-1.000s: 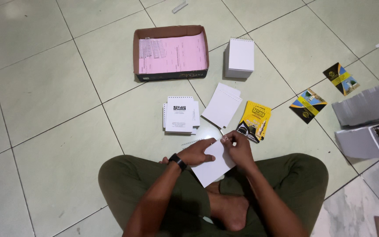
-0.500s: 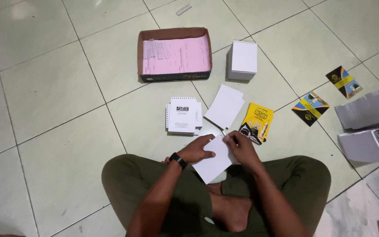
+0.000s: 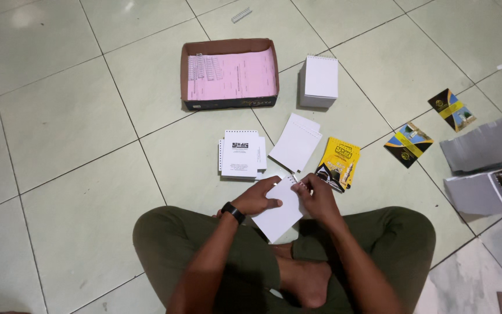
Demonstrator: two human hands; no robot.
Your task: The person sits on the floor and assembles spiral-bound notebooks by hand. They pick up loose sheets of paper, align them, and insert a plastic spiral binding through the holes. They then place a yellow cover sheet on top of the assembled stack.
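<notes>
I see both hands on a white booklet [image 3: 278,210] over the lap, bottom centre. Left hand [image 3: 258,197] grips its 9 o'clock edge, fingers curled. Right hand [image 3: 319,195] pinches the top edge at 1 o'clock, beside the yellow cover [image 3: 339,163].

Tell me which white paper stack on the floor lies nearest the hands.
The plain white stack, tilted, just beyond the hands; the printed-cover stack sits farther left, the thick block near the box farthest.
</notes>
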